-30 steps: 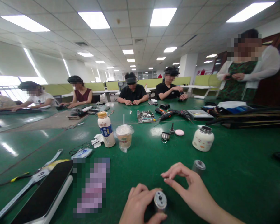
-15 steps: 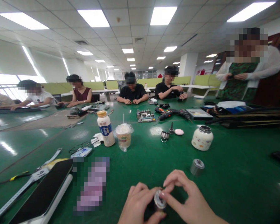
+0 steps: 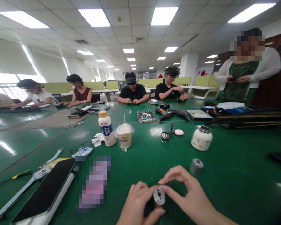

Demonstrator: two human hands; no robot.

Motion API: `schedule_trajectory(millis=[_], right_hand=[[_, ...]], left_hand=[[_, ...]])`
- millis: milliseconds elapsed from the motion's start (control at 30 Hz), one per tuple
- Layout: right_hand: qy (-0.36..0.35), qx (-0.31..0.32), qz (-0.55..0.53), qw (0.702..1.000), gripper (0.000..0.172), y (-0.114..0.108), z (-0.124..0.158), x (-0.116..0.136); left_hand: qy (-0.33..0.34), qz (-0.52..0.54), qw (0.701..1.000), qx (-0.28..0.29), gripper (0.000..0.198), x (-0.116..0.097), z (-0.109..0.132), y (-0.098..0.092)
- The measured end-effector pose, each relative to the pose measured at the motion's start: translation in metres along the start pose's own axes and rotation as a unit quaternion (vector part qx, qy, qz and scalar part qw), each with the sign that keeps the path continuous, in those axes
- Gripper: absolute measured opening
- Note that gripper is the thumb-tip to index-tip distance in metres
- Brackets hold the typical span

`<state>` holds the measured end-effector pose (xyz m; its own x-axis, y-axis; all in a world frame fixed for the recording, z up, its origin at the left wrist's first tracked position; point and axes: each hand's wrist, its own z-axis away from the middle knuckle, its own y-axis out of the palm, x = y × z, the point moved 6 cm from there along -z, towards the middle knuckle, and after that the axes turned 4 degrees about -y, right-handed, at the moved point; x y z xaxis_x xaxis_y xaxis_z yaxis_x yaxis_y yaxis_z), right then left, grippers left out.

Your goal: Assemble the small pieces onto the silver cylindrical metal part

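My left hand (image 3: 136, 203) is closed around a small metal cylinder (image 3: 159, 197) at the bottom middle, its thumb and fingers gripping the sides. The cylinder looks like a small motor can, with a dark central hole and smaller holes in its round top. My right hand (image 3: 189, 195) pinches a tiny shiny piece (image 3: 160, 186) between thumb and forefinger, just beyond the cylinder's top edge. What kind of piece it is I cannot make out. Beyond the right hand, a similar metal cylinder (image 3: 196, 167) stands upright on the green table (image 3: 236, 187).
A white jar (image 3: 201, 139), a drink cup (image 3: 125, 137) and a bottle (image 3: 107, 129) stand farther back. At the left lie a phone (image 3: 45, 190) and a strap (image 3: 18, 197). Circuit board (image 3: 146, 116) and power drill (image 3: 166, 116) lie beyond; several people are around the table.
My right fingertips have lifted off the cylinder's top to its far edge, and a tiny piece now shows in them. The cylinder's top is uncovered. My left hand keeps its hold.
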<state>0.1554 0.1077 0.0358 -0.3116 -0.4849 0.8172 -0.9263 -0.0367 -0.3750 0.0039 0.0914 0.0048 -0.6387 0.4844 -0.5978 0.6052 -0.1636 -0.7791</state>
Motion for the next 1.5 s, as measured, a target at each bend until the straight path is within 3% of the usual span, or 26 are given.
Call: schedule_trajectory(millis=[133,300,433,567,667,900,1133,1333,1433,1500], right_hand=[[0.016,-0.028,0.055,0.998,0.014,-0.015,-0.014,-0.023],[0.030,0.021,0.110,0.993,0.009,-0.018,-0.020,-0.059],[0.031,0.024,0.116,0.992,0.006,-0.017,-0.020,-0.067],[0.026,0.001,0.078,0.997,0.005,-0.016,-0.020,-0.059],[-0.008,-0.024,0.020,0.999,0.007,-0.013,-0.015,-0.040],[-0.095,0.027,-0.017,0.995,0.007,0.006,0.004,0.009],[-0.081,0.045,0.025,0.995,0.006,0.009,0.005,0.009],[-0.070,-0.018,0.008,0.997,0.010,-0.005,0.005,0.005],[-0.050,0.014,-0.001,0.999,0.021,0.000,0.004,0.004],[-0.040,0.039,0.015,0.998,0.018,0.007,0.005,0.004]], left_hand=[[0.000,-0.001,1.000,-0.007,0.046,0.002,0.001,0.000],[0.006,-0.009,1.000,-0.009,0.048,0.006,0.001,0.001],[0.006,-0.012,1.000,-0.003,0.048,0.007,0.001,0.003],[0.009,-0.009,1.000,-0.006,0.049,0.006,0.002,0.002],[0.007,-0.007,1.000,-0.008,0.048,0.005,0.000,0.000],[0.007,0.002,1.000,-0.006,0.037,0.002,0.000,0.000],[0.021,0.002,1.000,-0.009,0.038,0.002,0.000,0.001],[0.014,0.006,1.000,-0.006,0.040,0.001,0.000,-0.001],[0.011,0.007,1.000,-0.005,0.040,0.000,0.000,-0.001],[0.011,0.006,1.000,-0.001,0.040,0.000,-0.001,-0.001]])
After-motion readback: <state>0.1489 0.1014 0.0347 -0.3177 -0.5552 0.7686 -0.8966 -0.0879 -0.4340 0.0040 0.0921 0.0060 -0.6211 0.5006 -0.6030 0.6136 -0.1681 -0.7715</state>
